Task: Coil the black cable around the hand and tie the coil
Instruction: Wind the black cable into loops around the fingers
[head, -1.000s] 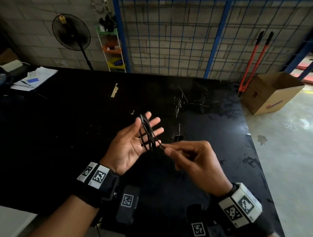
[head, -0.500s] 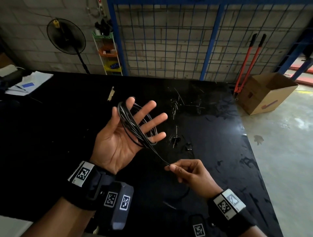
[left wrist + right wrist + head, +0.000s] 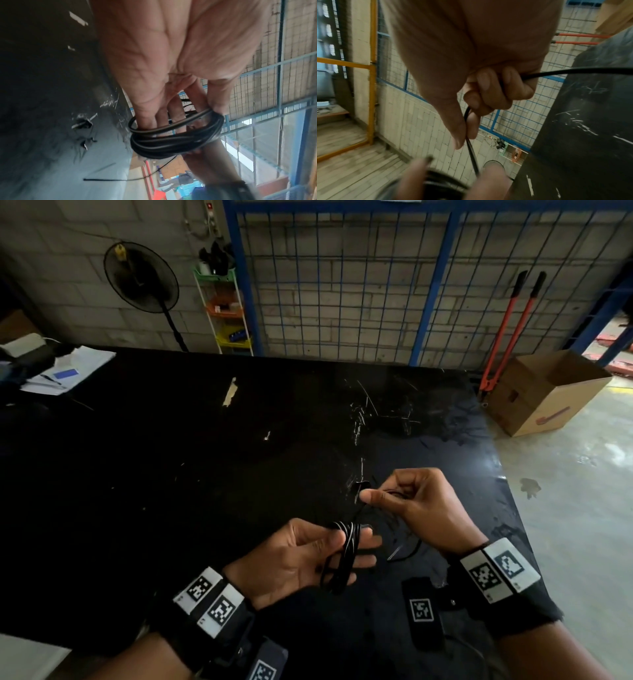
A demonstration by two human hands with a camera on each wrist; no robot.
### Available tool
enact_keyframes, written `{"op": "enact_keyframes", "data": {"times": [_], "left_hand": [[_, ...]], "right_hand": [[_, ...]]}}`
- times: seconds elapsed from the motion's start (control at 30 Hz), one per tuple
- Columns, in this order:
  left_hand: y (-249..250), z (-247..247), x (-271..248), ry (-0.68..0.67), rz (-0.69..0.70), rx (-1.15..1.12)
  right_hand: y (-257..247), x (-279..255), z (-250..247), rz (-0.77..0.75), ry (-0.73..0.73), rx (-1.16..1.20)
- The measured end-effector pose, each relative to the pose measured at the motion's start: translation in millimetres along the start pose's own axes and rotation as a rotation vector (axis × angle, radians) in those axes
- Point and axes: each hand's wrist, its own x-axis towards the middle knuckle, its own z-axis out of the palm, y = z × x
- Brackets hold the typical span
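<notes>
Looks like a workshop: grey block wall (image 3: 359, 313) behind a blue wire-mesh fence (image 3: 342, 268), and a scratched black tabletop (image 3: 171, 457). Black pedestal fan (image 3: 141, 277) and a skinny shelf rack (image 3: 224, 309) out back, an open cardboard box (image 3: 544, 392) sitting on the shiny concrete floor (image 3: 582, 525), orange-handled bolt cutters (image 3: 510, 326) leaning beside it.

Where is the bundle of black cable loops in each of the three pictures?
Head: the coil sits low, centre, round the left hand fingers.
Left wrist: the coil is just below centre, round the fingers.
Right wrist: the coil is blurred at the bottom edge.
Shared landmark: the black table.
</notes>
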Motion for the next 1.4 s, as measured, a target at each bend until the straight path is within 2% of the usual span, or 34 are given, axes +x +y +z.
{"op": "enact_keyframes", "data": {"times": [0.1,0.2,0.33,0.43,0.53,0.7,0.87,1.0,1.23,1.4], "left_hand": [[0,-1,7,0.115,0.003,0.094],[1,-3,15,0.226,0.044,0.117],[3,-12,22,0.366,0.123,0.06],[8,-20,24,0.419,0.192,-0.049],[16,-25,26,0.433,0.259,-0.183],[31,-24,30,0.308,0.38,-0.416],[42,-22,33,0.199,0.465,-0.526],[51,-28,29,0.069,0.484,-0.561],[42,-17,19,-0.236,0.3,-0.545],[20,-5,15,-0.19,0.116,-0.332]], "right_hand": [[-15,-4,7,-0.063,-0.016,-0.123],[-22,-9,14,-0.096,0.006,-0.15],[-25,-16,19,-0.178,0.057,-0.082],[-20,-23,24,-0.197,0.013,-0.008],[-8,-31,32,-0.152,-0.039,0.136],[10,-40,46,-0.029,-0.071,0.351],[25,-44,51,0.043,-0.103,0.386],[45,-42,48,0.107,-0.075,0.393],[74,-30,33,0.155,-0.054,0.263],[73,-6,15,0.105,0.04,0.178]]}}
